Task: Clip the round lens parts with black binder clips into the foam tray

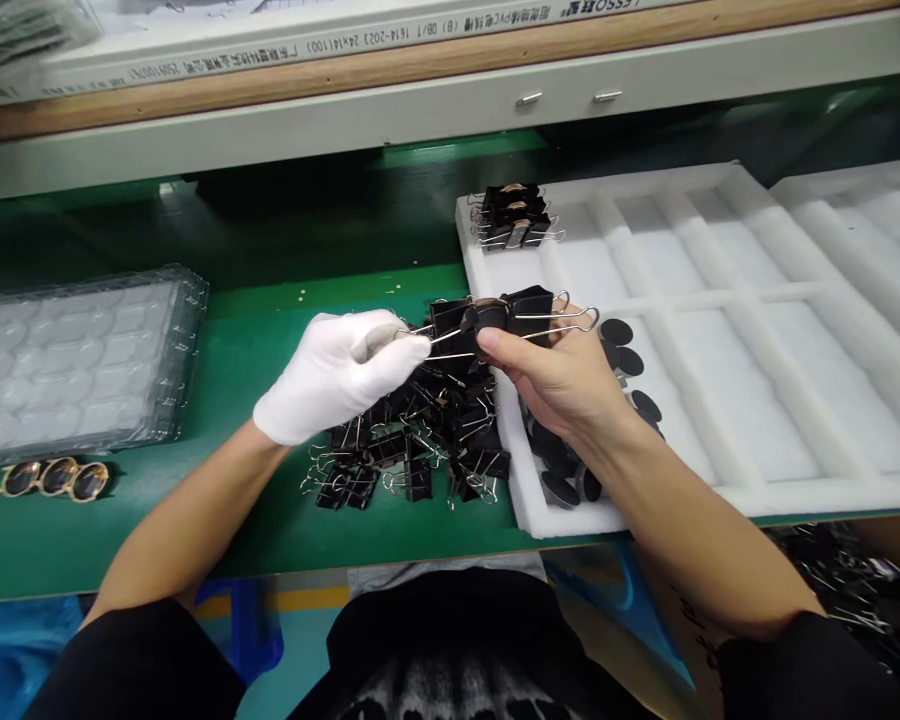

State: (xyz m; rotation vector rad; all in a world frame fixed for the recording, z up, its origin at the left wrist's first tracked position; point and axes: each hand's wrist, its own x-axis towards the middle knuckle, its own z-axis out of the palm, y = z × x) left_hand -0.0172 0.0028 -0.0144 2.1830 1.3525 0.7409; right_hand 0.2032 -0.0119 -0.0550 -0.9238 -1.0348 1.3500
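Note:
My left hand (345,375), in a white glove, is closed on the wire handles of a black binder clip (444,322). My bare right hand (559,365) grips a small round disc (487,313) with its thumb against it. A second binder clip (532,302) sits on the disc's right side, its wire handles pointing right past my fingers. Whether the left clip's jaws bite on the disc, I cannot tell. Under both hands lies a pile of black binder clips (420,478), partly hidden.
A white foam tray (731,300) with compartments stands at right, holding clipped pieces (516,215) in a back corner and loose dark discs (559,488) nearer me. At left are stacked clear plastic trays (75,360) and joined gold-rimmed rounds (58,478). A shelf edge (420,115) crosses behind.

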